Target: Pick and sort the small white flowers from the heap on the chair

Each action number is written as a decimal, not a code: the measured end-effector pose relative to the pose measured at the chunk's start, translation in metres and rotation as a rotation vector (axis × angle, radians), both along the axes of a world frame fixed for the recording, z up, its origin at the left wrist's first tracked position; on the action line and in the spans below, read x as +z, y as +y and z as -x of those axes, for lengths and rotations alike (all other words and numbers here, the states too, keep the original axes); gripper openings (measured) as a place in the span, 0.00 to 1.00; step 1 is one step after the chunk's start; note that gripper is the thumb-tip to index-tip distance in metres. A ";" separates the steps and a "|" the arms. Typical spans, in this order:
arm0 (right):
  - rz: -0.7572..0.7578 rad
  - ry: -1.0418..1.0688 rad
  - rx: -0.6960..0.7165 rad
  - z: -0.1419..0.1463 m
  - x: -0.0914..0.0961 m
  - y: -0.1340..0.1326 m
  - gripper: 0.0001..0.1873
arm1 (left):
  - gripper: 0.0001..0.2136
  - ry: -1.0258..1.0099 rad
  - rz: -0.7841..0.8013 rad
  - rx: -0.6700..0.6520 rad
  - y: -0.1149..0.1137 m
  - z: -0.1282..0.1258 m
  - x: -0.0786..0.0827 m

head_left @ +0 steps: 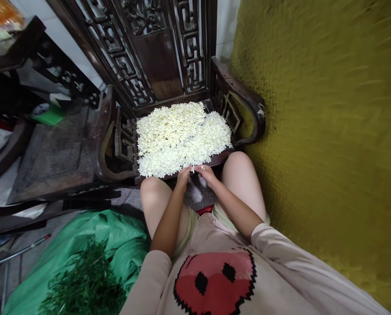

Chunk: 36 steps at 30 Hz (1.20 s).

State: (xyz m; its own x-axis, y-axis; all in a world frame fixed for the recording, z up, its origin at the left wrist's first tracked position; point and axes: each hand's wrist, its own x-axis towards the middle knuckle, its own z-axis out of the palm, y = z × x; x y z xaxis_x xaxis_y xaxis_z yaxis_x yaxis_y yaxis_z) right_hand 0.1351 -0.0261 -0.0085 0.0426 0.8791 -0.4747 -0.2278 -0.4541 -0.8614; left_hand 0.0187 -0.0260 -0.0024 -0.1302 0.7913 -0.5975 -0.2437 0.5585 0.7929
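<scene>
Carved wooden armchair (pixel 157 57) carries loose white blossoms (pixel 175 138) on its seat (pixel 217 160). From head view, I see left hand (pixel 183 176) and right hand (pixel 207 174), fingers (pixel 187 171) pinching small blossoms (pixel 192 169) before it; they seem light, fragile, best held at base.

Small white blossoms (pixel 182 140), loose, spread over wooden seat (pixel 219 161).

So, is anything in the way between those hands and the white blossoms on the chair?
Nothing visible: the left hand and right hand are close together at the near edge of the white blossoms.
</scene>
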 end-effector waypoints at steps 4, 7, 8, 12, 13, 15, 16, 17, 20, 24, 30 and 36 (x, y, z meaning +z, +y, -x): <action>-0.005 0.033 -0.005 -0.001 0.001 0.001 0.17 | 0.08 0.066 -0.052 -0.002 0.002 -0.001 0.003; 0.012 0.034 -0.016 -0.002 -0.001 0.002 0.18 | 0.07 0.095 -0.095 0.011 0.003 0.000 0.002; 0.019 0.035 -0.021 -0.002 -0.002 0.002 0.18 | 0.08 0.105 -0.109 0.019 0.003 0.001 0.002; -0.007 0.071 -0.005 -0.001 -0.002 0.003 0.19 | 0.08 0.142 -0.168 0.043 0.003 0.004 -0.002; -0.024 0.085 0.008 0.000 -0.001 0.003 0.20 | 0.08 0.153 -0.178 0.042 0.003 0.004 -0.002; -0.054 0.103 0.040 0.000 0.001 0.003 0.21 | 0.07 0.188 -0.187 0.039 0.002 0.003 -0.002; -0.064 0.098 0.050 0.001 0.002 0.002 0.21 | 0.06 0.210 -0.187 0.040 0.002 0.003 -0.002; -0.068 0.084 0.052 0.001 0.003 0.002 0.21 | 0.06 0.231 -0.187 0.041 0.002 0.003 -0.001; -0.058 0.030 0.030 0.002 0.003 0.001 0.20 | 0.05 0.269 -0.190 0.051 0.003 0.001 0.000; -0.037 0.005 0.016 0.002 -0.001 0.000 0.18 | 0.05 0.258 -0.187 0.068 0.004 0.001 -0.002; -0.036 -0.045 0.002 0.002 -0.006 0.000 0.15 | 0.07 0.208 -0.147 0.091 0.004 0.001 0.000; -0.106 -0.082 -0.014 0.001 -0.007 0.001 0.13 | 0.08 0.189 -0.142 0.095 0.003 -0.001 0.007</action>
State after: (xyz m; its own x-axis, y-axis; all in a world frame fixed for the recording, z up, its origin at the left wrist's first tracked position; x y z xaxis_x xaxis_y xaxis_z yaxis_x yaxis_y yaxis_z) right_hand 0.1337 -0.0253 -0.0159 0.0905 0.9233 -0.3733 -0.1605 -0.3564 -0.9205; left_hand 0.0195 -0.0228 0.0045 -0.3069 0.8442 -0.4396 -0.1302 0.4203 0.8980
